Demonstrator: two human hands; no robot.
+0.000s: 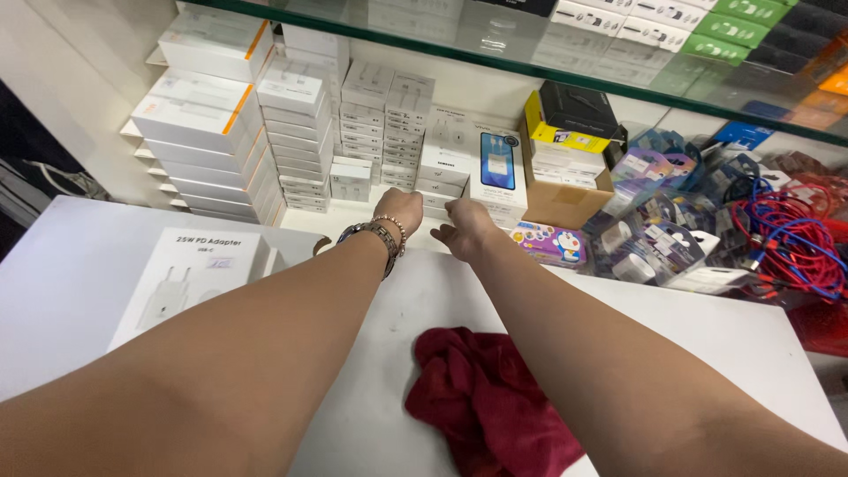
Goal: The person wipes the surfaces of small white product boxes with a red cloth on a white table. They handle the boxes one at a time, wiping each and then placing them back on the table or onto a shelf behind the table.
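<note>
While both arms are stretched out over the white counter [106,265], the hands meet at the foot of the short stack of white boxes [444,168] at the back of the shelf.

Left hand [399,210]: back toward the camera, fingers curled down and forward, tips hidden behind the knuckles. It is at the stack's lower left corner; I cannot tell whether it grips anything. Wristwatch and bead bracelet [382,235] sit on that wrist.

Right hand [466,228]: thumb spread to the left, fingers running forward under the phone box [497,163] (the one with the blue screen pictured on it), which stands just to the right of the stack. Fingertips are out of sight, so contact and hold cannot be told.

Judged step: the reach itself, hands arriving on the lowest boxes, nothing lifted clear.

Judged need for the next move: a grip on both sides of one box, drawn out level toward the counter edge, since boxes lie on top and the phone box leans close by.

Nearby: a dark red cloth [490,397] lies crumpled on the counter between the forearms; a flat white charger box [190,278] to the left; a cardboard box [561,201] and tangled red and blue cables [786,238] to the right.
</note>
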